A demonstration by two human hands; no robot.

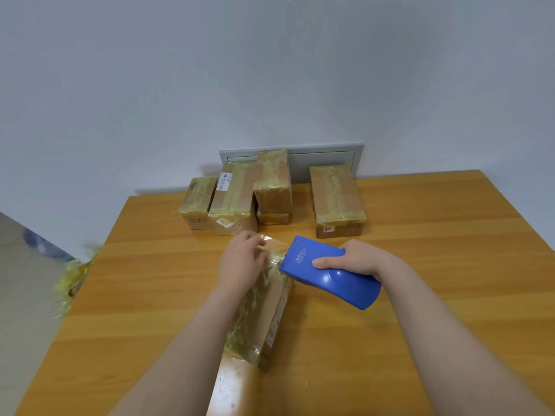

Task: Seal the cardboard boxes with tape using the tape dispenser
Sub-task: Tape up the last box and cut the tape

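A long cardboard box (270, 313), wrapped in yellowish tape, lies on the wooden table (420, 340) in front of me. My right hand (357, 259) grips the blue tape dispenser (327, 273), whose front end sits at the box's far end. A strip of clear tape (274, 242) runs from the dispenser toward my left hand (240, 265). That hand rests on the box's far end, and its fingers touch the tape strip.
Several taped cardboard boxes (234, 199) stand in a row at the table's far edge, one (336, 199) apart on the right. A grey panel (327, 153) leans on the wall behind them. Crumpled yellowish tape (73, 274) hangs off the table's left edge.
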